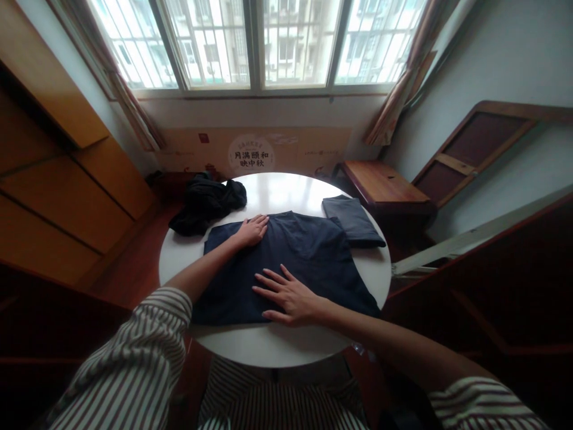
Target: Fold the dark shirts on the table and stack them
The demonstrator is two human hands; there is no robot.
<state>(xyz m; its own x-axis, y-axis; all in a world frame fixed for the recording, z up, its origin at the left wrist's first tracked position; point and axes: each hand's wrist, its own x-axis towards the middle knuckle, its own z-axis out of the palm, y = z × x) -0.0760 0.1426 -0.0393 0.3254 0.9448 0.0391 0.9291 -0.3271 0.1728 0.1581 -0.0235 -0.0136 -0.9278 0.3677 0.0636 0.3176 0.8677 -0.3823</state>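
A dark navy garment (308, 251) lies spread flat across the white round table (286, 349); its exact kind I cannot make out. Near its upper left part, my left hand (253, 230) rests flat on the cloth with the fingers stretched out. Closer to me, my right hand (289, 298) lies palm down on the lower middle of the garment, fingers spread. Neither hand grips anything. A folded dark blue-grey cloth (353, 221) sits at the table's right side, beside the garment. At the far left is a crumpled black garment (208, 200).
Beyond the table on the right stands a wooden side table (385, 182). A printed cardboard panel (308, 149) leans below the barred window (295, 42). Wooden cabinets (89, 185) line the left wall. A dark wooden panel (496, 292) rises at the right.
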